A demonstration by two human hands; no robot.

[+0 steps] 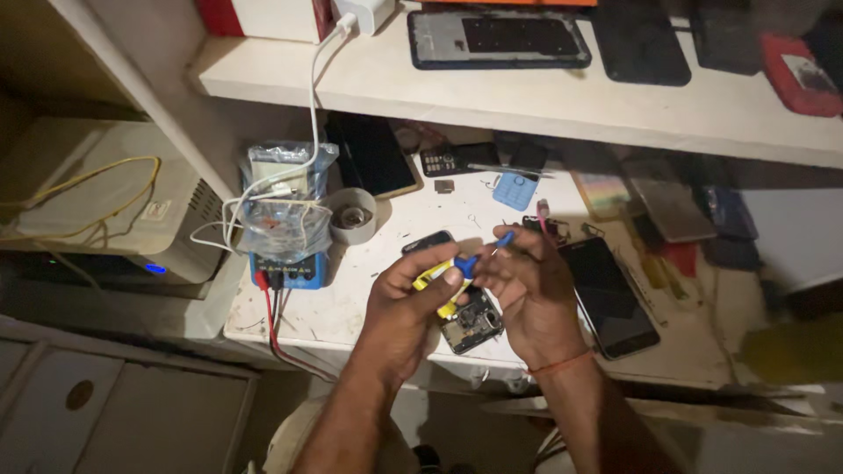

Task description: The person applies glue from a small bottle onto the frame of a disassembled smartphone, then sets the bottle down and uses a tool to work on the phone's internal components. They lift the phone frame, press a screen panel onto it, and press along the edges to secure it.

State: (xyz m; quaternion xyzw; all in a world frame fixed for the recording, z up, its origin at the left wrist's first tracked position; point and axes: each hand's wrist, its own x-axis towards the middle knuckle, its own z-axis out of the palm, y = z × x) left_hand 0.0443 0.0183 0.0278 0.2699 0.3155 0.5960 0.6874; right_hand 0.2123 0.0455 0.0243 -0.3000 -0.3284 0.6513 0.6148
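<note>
both hands grip a screwdriver (464, 264) near the table edge (290, 338).

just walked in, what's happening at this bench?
A person is working on an opened phone with its back off, lying on the white worktop. The left hand and right hand together hold a yellow and blue screwdriver just above it. An intact dark phone lies to the right, a blue meter to the left.
</note>
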